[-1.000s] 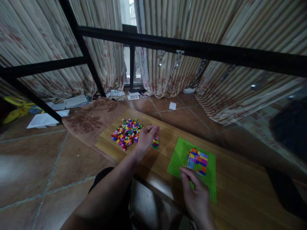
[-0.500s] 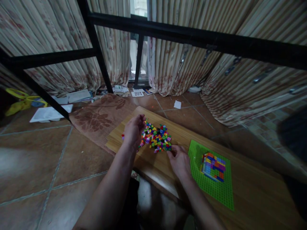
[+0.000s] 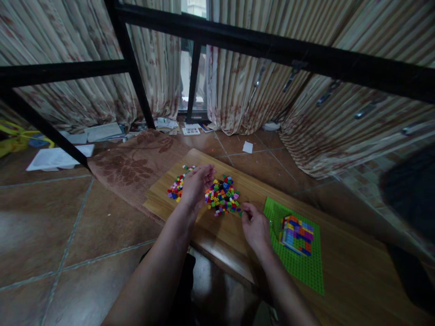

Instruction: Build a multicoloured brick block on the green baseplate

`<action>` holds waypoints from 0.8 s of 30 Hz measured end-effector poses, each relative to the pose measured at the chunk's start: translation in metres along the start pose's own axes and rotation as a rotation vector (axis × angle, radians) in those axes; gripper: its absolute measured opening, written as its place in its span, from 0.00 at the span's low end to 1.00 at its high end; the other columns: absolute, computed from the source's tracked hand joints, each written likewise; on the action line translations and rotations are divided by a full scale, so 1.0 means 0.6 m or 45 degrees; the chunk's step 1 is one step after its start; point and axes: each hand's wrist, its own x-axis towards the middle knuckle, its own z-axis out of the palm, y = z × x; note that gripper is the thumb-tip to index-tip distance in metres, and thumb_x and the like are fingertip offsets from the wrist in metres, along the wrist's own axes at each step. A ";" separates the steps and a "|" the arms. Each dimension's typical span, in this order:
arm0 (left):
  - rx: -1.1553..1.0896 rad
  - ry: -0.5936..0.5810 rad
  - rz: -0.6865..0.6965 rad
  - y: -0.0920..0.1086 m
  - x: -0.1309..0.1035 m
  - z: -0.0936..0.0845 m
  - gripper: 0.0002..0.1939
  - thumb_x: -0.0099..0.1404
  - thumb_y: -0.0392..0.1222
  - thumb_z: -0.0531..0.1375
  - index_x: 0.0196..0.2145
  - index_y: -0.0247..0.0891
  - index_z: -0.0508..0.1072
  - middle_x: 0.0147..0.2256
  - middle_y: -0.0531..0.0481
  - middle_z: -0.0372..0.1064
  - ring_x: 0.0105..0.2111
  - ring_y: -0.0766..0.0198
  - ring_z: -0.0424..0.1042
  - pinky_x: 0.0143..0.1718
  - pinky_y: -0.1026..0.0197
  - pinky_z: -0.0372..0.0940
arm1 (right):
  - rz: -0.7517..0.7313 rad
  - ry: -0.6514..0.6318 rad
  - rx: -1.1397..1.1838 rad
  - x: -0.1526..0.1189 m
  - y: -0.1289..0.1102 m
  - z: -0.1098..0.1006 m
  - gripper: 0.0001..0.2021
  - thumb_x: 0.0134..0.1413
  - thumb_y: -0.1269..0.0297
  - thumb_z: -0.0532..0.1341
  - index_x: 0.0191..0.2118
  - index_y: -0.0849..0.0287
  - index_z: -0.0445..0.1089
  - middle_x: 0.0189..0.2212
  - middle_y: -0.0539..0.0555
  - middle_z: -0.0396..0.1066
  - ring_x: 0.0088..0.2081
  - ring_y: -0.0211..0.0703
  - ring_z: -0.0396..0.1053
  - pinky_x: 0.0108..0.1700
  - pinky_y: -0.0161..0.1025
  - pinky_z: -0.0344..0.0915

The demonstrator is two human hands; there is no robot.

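Observation:
Small coloured bricks point(image 3: 222, 195) lie heaped on a wooden board point(image 3: 212, 233). A second group of bricks point(image 3: 176, 186) sits left of my left hand point(image 3: 197, 183), which is over the gap between the two groups, its fingers curled and apart with nothing visible in them. At the heap's right edge is my right hand point(image 3: 254, 224), thumb and fingertips brought together; what they hold, if anything, is too small to name. Further right, a built block of coloured bricks point(image 3: 296, 236) stands on a green studded baseplate point(image 3: 301, 267).
A brown patterned cloth point(image 3: 136, 163) lies under the board's left end. Black metal bars point(image 3: 238, 34) cross in front of striped curtains point(image 3: 238, 95). Papers, a white tray point(image 3: 59, 156) and a yellow object point(image 3: 15, 140) are on the tiled floor.
My left hand has shifted right across the bricks, uncovering the left group. My right hand stays near the heap's right edge. The camera view has shifted slightly.

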 end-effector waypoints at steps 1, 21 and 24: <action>0.006 0.006 0.002 0.000 0.000 0.000 0.10 0.51 0.42 0.65 0.31 0.34 0.75 0.28 0.53 0.72 0.24 0.73 0.67 0.28 0.70 0.60 | -0.017 -0.012 -0.015 0.008 -0.003 0.001 0.15 0.55 0.68 0.52 0.47 0.59 0.70 0.40 0.57 0.73 0.39 0.46 0.72 0.45 0.43 0.66; 0.463 -0.230 0.026 -0.038 -0.013 0.038 0.13 0.49 0.47 0.66 0.29 0.33 0.75 0.26 0.52 0.71 0.24 0.71 0.65 0.28 0.68 0.60 | -0.034 -0.174 0.039 0.046 -0.021 0.011 0.07 0.51 0.72 0.57 0.34 0.55 0.70 0.34 0.52 0.73 0.36 0.42 0.69 0.41 0.39 0.62; 0.578 -0.312 0.068 -0.052 -0.014 0.046 0.14 0.51 0.48 0.65 0.28 0.33 0.76 0.25 0.53 0.71 0.24 0.70 0.64 0.27 0.67 0.58 | -0.007 -0.154 0.114 0.050 -0.027 0.015 0.09 0.48 0.73 0.59 0.35 0.55 0.71 0.32 0.51 0.74 0.34 0.42 0.69 0.39 0.38 0.62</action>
